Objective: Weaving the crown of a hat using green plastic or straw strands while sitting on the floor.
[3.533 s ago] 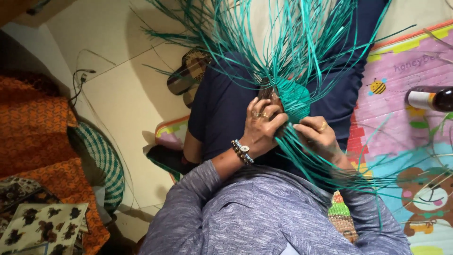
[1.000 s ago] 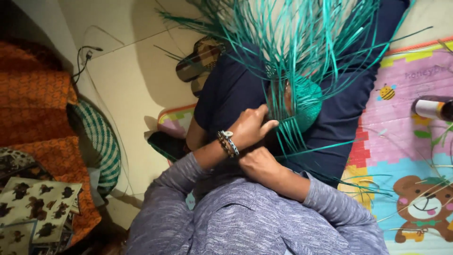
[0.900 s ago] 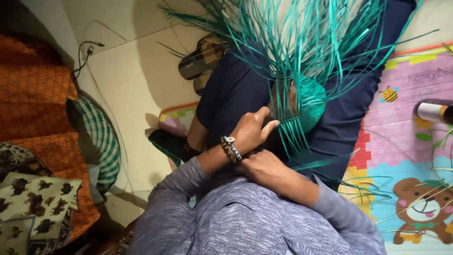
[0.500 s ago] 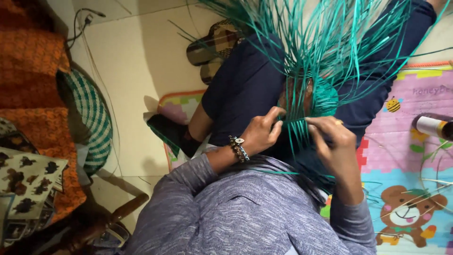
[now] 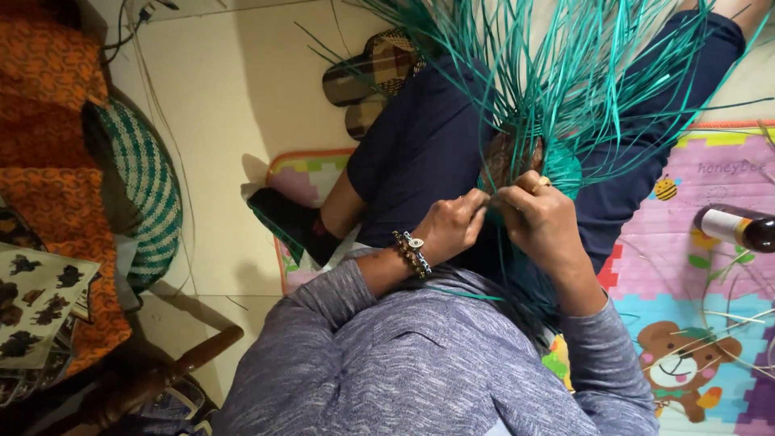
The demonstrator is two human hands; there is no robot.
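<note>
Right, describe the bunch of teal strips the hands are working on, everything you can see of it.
The teal strips are long, thin, flat strands, stiff like dyed reed or plastic. They fan outward and upward in a loose spray from a tightly woven teal knot lying over the dark blue lap. The left hand and right hand pinch strands at that woven base. A few loose strands trail down across the grey sleeve and the play mat.
</note>
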